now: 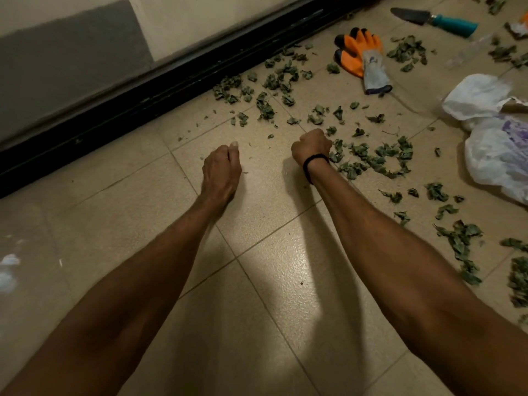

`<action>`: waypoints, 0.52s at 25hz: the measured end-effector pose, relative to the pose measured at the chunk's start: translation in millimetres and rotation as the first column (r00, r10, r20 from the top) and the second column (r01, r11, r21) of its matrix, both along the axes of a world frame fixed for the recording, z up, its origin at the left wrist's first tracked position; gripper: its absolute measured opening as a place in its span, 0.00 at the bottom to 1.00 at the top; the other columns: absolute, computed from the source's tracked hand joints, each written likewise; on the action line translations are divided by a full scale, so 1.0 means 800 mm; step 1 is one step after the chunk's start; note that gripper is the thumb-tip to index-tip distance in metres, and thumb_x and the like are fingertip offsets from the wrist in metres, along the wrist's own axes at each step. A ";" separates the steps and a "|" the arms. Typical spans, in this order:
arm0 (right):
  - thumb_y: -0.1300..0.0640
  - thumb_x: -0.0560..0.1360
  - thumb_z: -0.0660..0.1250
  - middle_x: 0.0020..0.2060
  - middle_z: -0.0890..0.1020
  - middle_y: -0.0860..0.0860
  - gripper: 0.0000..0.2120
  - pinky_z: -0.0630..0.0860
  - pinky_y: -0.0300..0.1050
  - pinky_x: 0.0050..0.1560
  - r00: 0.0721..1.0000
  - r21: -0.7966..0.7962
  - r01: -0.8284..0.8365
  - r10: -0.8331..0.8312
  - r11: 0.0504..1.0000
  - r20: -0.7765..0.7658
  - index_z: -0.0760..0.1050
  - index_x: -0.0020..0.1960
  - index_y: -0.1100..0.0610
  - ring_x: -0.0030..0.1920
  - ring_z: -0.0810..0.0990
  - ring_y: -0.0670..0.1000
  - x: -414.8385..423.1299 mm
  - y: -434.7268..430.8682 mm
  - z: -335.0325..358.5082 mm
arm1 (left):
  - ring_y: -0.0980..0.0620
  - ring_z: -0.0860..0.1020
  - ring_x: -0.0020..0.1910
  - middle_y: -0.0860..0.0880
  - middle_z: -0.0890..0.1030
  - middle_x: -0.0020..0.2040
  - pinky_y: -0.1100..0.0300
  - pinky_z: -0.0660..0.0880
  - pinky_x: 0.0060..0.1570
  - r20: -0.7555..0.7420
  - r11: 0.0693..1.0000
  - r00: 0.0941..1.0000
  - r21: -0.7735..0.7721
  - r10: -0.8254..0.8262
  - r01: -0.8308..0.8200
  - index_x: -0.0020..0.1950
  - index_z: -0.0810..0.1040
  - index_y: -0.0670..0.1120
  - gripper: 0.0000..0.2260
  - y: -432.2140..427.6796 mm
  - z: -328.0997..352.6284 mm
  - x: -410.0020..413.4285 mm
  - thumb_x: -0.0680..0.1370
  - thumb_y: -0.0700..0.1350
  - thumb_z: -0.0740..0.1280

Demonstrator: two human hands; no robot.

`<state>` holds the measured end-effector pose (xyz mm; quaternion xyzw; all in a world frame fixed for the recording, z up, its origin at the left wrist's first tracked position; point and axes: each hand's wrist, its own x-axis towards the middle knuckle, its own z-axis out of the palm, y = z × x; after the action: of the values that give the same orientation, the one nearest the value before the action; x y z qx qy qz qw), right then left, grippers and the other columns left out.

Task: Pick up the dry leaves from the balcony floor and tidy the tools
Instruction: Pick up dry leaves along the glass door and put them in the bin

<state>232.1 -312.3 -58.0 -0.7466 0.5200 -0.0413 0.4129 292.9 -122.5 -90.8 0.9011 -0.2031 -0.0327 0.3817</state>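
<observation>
Grip on both sides reads closed: left hand (221, 170) and right hand (311, 145) are curled over the beige tiled balcony floor (257, 281), no leaf visible inside either. Crumpled dry green leaves (374, 158) lie scattered just beside the right hand. Orange-and-grey gardening gloves (363, 55) and teal-handled metal trowel (434, 20) lie loose near a white plastic bag (497, 155). Judged barely started.
</observation>
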 end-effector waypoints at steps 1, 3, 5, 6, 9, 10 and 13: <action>0.61 0.77 0.65 0.65 0.73 0.61 0.14 0.71 0.38 0.50 0.999 0.012 0.017 -0.017 1.000 0.033 0.75 0.61 0.63 0.54 0.76 0.56 -0.001 -0.002 0.002 | 0.51 0.73 0.39 0.48 0.76 0.40 0.54 0.70 0.40 0.027 0.997 0.998 0.052 -0.062 0.060 0.44 0.74 0.46 0.18 0.007 -0.001 -0.001 0.85 0.55 0.54; 0.63 0.78 0.61 0.58 0.78 0.61 0.12 0.76 0.43 0.53 0.992 0.025 0.074 -0.076 0.997 0.105 0.75 0.59 0.66 0.55 0.78 0.57 -0.005 -0.009 0.009 | 0.52 0.73 0.45 0.49 0.76 0.47 0.59 0.67 0.45 0.055 0.972 0.980 0.145 -0.193 0.184 0.54 0.77 0.46 0.15 0.020 -0.007 -0.008 0.85 0.55 0.57; 0.64 0.79 0.60 0.49 0.79 0.58 0.07 0.75 0.42 0.49 0.984 -0.015 0.119 -0.116 0.993 0.137 0.75 0.52 0.64 0.54 0.79 0.54 -0.009 -0.019 0.013 | 0.53 0.71 0.47 0.49 0.74 0.50 0.60 0.66 0.45 0.073 0.941 0.956 0.211 -0.283 0.263 0.63 0.75 0.44 0.18 0.030 -0.015 -0.019 0.83 0.57 0.61; 0.64 0.79 0.60 0.47 0.78 0.57 0.05 0.73 0.41 0.45 0.986 -0.058 0.120 -0.112 0.991 0.127 0.74 0.49 0.63 0.50 0.79 0.53 -0.010 -0.023 0.015 | 0.53 0.71 0.46 0.49 0.73 0.50 0.59 0.67 0.44 0.095 0.932 0.947 0.231 -0.306 0.278 0.65 0.75 0.43 0.20 0.033 -0.019 -0.023 0.82 0.57 0.63; 0.60 0.80 0.62 0.52 0.79 0.60 0.08 0.73 0.44 0.45 0.998 -0.223 0.061 -0.052 0.973 0.046 0.75 0.55 0.63 0.52 0.78 0.57 -0.011 -0.023 0.005 | 0.50 0.72 0.43 0.46 0.74 0.47 0.53 0.73 0.40 0.176 0.955 0.947 0.176 -0.267 0.237 0.56 0.77 0.41 0.13 0.031 -0.024 -0.029 0.82 0.50 0.65; 0.57 0.81 0.62 0.58 0.78 0.62 0.13 0.74 0.47 0.51 1.000 -0.254 0.029 -0.027 0.967 0.008 0.73 0.61 0.65 0.57 0.77 0.60 -0.013 -0.016 0.001 | 0.49 0.73 0.41 0.45 0.74 0.46 0.52 0.73 0.39 0.201 0.965 0.951 0.166 -0.236 0.205 0.52 0.77 0.41 0.10 0.028 -0.023 -0.031 0.82 0.48 0.65; 0.55 0.81 0.62 0.63 0.72 0.63 0.18 0.71 0.54 0.56 0.992 -0.261 -0.122 0.110 0.957 -0.060 0.66 0.66 0.64 0.63 0.71 0.63 -0.022 0.005 -0.019 | 0.57 0.69 0.40 0.51 0.72 0.43 0.62 0.66 0.37 0.137 0.993 0.987 0.089 -0.089 0.077 0.47 0.72 0.45 0.08 0.015 -0.016 -0.038 0.84 0.47 0.61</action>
<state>214.8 -308.5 -73.5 -0.8250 0.4743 -0.0692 0.2993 262.3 -110.4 -103.8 0.9070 -0.2654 0.0067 0.3270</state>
